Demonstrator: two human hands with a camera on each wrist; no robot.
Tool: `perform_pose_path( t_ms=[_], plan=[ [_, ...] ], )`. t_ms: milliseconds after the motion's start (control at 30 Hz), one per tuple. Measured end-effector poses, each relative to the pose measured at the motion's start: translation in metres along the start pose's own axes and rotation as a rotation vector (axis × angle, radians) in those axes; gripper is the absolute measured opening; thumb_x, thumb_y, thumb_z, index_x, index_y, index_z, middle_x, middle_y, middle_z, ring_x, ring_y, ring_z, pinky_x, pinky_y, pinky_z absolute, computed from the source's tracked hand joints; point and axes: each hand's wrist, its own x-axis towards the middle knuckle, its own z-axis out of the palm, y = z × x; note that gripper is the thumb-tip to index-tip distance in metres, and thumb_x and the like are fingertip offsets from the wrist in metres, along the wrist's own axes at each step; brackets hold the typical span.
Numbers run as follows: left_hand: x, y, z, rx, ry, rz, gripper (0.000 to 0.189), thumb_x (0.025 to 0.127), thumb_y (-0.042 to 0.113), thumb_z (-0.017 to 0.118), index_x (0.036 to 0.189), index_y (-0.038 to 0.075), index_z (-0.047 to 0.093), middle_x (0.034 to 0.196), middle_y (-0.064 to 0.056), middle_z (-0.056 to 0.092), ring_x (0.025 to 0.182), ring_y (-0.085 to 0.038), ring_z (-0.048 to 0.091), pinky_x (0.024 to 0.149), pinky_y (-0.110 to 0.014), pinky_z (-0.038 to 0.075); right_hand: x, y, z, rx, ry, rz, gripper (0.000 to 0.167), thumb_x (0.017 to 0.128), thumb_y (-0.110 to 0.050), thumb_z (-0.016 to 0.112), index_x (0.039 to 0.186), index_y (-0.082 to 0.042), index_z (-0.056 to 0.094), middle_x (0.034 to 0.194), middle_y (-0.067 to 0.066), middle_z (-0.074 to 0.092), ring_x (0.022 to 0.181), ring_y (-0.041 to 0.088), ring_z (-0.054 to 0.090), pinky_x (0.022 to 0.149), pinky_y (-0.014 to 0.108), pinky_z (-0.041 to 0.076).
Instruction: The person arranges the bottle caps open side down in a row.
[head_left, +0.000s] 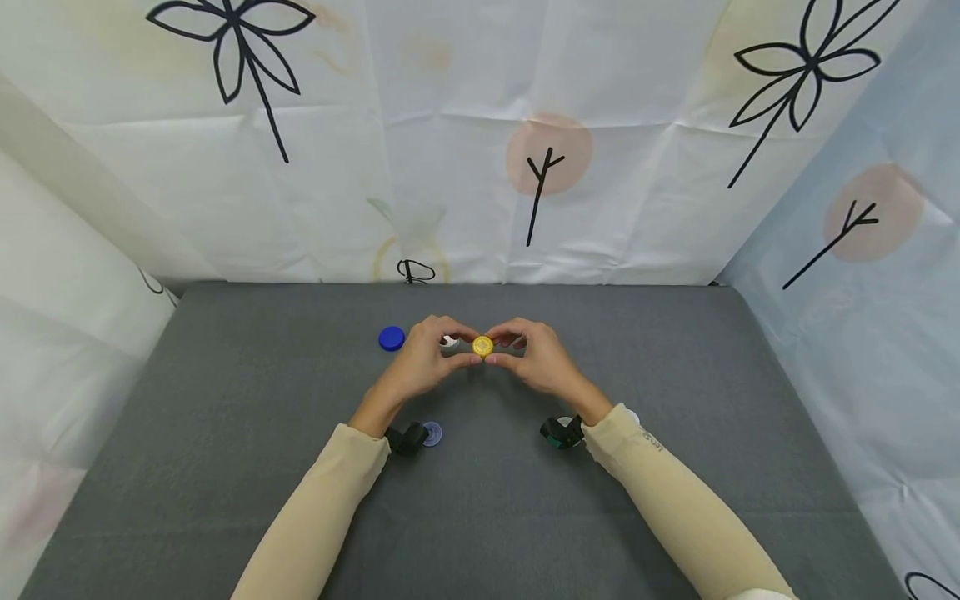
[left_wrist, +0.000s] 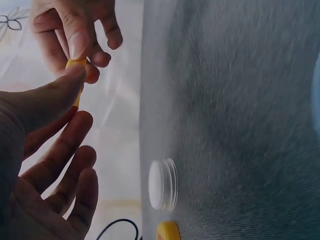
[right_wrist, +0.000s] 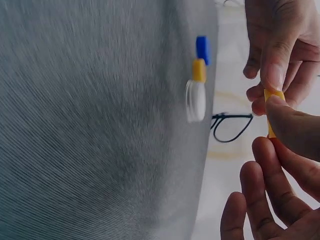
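Note:
A round yellow cap (head_left: 482,346), its flat face up in the head view, is held above the grey table between both hands. My left hand (head_left: 420,358) pinches its left side with thumb and forefinger. From the other side my right hand (head_left: 546,360) pinches it the same way. Both wrist views show the cap (right_wrist: 271,129) edge-on, thin and partly covered by the thumbs (left_wrist: 75,75). Behind the left hand a white cap (head_left: 449,342) is partly hidden. The blue cap (head_left: 392,337) lies just left of that hand.
Another yellow cap (right_wrist: 199,70) stands between the white and blue caps in the right wrist view. A translucent bluish disc (head_left: 432,433) lies by the left wrist. Pale round pieces (head_left: 634,416) show partly behind the right wrist. Patterned white cloth (head_left: 450,192) walls the table's back and sides.

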Motion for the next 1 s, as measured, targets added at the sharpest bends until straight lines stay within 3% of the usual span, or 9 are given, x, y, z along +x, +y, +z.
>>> perform_pose_path(
  t_ms=[200,467,1000],
  plan=[
    [0.017,-0.013,0.001,0.098,-0.036,-0.075,0.026,0.086,0.019,0.084,0.109,0.007,0.078,0.108,-0.007,0.072,0.106,-0.031,0.056,0.095,-0.049,0.042,0.022,0.009,0.001,-0.094,-0.053,0.049,0.029,0.090,-0.015,0.080,0.116,-0.004,0.074,0.110,0.011,0.069,0.102,0.028,0.065,0.087,0.044,0.052],
    [0.025,-0.026,0.005,0.177,-0.062,-0.146,0.027,0.087,0.022,0.083,0.110,0.009,0.078,0.113,-0.008,0.072,0.111,-0.030,0.054,0.100,-0.052,0.037,0.039,0.021,0.012,-0.121,-0.095,0.118,0.027,0.090,-0.015,0.080,0.114,-0.004,0.074,0.108,0.008,0.070,0.101,0.024,0.066,0.090,0.042,0.051],
    [0.033,-0.037,0.012,0.284,-0.098,-0.181,0.022,0.087,0.023,0.083,0.105,0.011,0.080,0.111,-0.007,0.068,0.117,-0.031,0.051,0.099,-0.051,0.035,0.051,0.032,0.022,-0.184,-0.115,0.166,0.025,0.090,-0.017,0.081,0.112,-0.006,0.076,0.104,0.009,0.065,0.099,0.026,0.059,0.092,0.042,0.047]
  ],
)
